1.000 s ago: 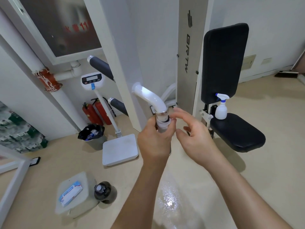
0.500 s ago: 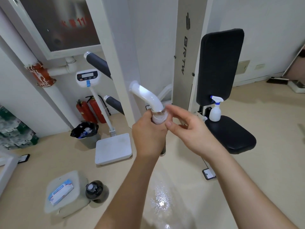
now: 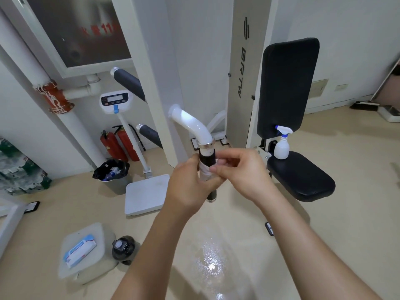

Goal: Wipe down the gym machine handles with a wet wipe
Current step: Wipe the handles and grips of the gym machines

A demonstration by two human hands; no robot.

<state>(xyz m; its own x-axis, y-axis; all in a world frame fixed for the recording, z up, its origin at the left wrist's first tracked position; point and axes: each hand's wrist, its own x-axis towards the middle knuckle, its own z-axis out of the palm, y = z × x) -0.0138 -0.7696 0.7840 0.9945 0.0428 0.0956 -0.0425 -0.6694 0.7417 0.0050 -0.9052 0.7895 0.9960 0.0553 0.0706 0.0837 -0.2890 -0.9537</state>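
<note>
**Setting the wipe snug round the handle before I rub**

The handle (image 3: 207, 158) hangs upright under the chrome ring (image 3: 205, 145), at the end of the machine's white bent tube (image 3: 190, 124). A part of its black grip shows above my left hand (image 3: 189, 182), and its lower end comes out below that hand. The wet wipe (image 3: 204, 172) lies as a pale band round the middle of the grip.

My left fingers are curled round the handle and the wipe together, from the left side. My right hand (image 3: 240, 173) comes from the right. Its thumb and forefinger seem to pinch the loose edge of the wipe; the other fingers are bent and hold nothing.

I judge that the step is to fit the wipe closely round the grip, so that the rubbing can reach all of it. To do this well, I should draw the loose edge flat round the grip until it overlaps, without folds. Then my left hand can press evenly, twisting while it slides along the grip.

The black strip just below the ring is bare and easy to miss, so I would begin there and go down to the lower end. The matte grip may drag on the wipe and bunch it; if so, a lighter press should help.

If the wipe dries, the pack of wipes (image 3: 79, 250) lies on a plastic container (image 3: 104, 237) on the floor, to my lower left.
</note>
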